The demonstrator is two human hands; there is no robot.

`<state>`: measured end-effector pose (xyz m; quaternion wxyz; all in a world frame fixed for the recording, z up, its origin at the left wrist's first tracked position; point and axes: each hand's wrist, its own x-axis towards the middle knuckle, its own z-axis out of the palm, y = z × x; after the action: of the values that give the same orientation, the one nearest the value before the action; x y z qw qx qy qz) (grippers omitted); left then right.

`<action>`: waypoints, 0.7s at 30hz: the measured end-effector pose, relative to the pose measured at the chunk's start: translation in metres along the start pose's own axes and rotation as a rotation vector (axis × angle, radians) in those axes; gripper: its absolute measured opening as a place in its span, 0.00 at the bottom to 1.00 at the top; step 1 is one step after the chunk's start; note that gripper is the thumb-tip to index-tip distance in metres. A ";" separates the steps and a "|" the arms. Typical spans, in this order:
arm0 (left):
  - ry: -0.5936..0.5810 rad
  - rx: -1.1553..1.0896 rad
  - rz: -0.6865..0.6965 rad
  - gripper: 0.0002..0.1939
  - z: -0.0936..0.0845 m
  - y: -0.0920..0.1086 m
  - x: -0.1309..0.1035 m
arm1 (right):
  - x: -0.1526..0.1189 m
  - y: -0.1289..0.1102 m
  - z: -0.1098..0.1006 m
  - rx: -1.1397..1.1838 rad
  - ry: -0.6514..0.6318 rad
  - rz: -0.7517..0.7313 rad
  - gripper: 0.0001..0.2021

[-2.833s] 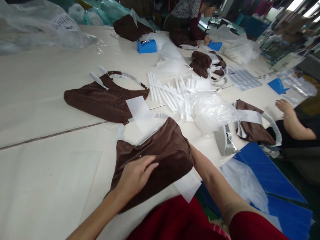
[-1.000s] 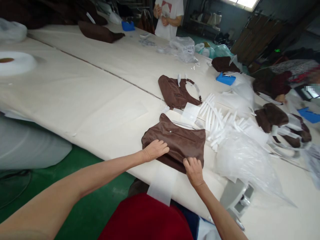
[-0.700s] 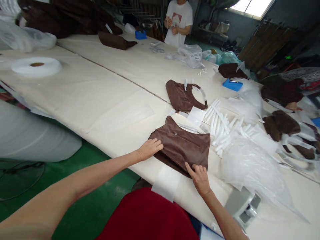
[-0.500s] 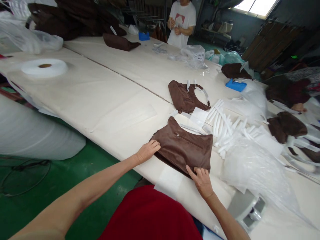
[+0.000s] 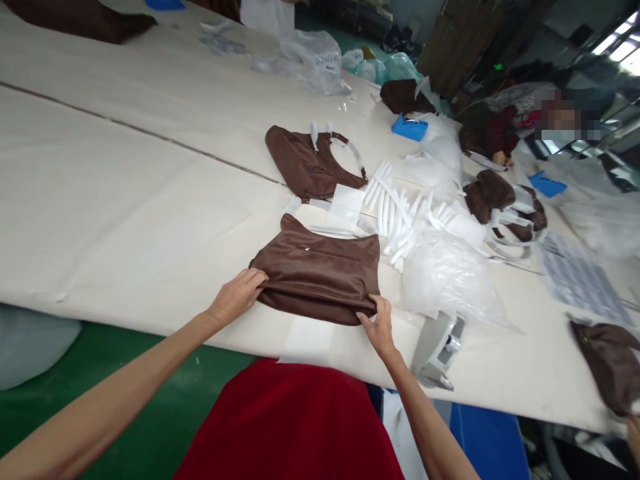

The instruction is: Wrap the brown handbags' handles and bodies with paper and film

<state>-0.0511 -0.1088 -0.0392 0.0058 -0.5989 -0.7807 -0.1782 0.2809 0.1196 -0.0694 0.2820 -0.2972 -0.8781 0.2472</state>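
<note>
A brown leather bag lies on the table in front of me, its zip facing up and its near bottom edge folded. My left hand pinches the bag's left lower corner. At the right lower corner, my right hand grips the edge between thumb and fingers. Beyond it lies a second brown bag with a wrapped strap. A white sheet sits between the two bags, and another pale sheet lies at the table's near edge.
White foam strips and a clear plastic bag lie right of the bag. A grey tape dispenser stands near the front edge. Farther right are more brown bags, blue pieces and a person's hand.
The view has turned to the right. My right hand has shifted to the bag's right corner and closed on it, and the near edge now shows a long fold.
</note>
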 end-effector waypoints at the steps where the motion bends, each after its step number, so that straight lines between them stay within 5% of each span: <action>1: -0.013 -0.017 0.008 0.11 -0.002 -0.002 0.002 | 0.001 0.000 -0.002 0.011 -0.039 0.008 0.18; 6: -0.055 -0.033 0.092 0.11 -0.008 -0.009 0.007 | 0.011 0.007 -0.007 -0.049 -0.175 -0.009 0.10; 15: -0.044 0.073 0.177 0.18 0.003 -0.008 -0.006 | -0.002 0.009 -0.009 -0.426 -0.281 -0.390 0.32; 21: -0.279 0.086 0.152 0.19 -0.025 -0.008 0.002 | -0.003 0.009 -0.007 -0.554 -0.278 -0.523 0.33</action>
<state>-0.0640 -0.1154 -0.0177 -0.0635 -0.6744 -0.7333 -0.0586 0.2907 0.1257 -0.0706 0.1230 -0.0923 -0.9873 -0.0410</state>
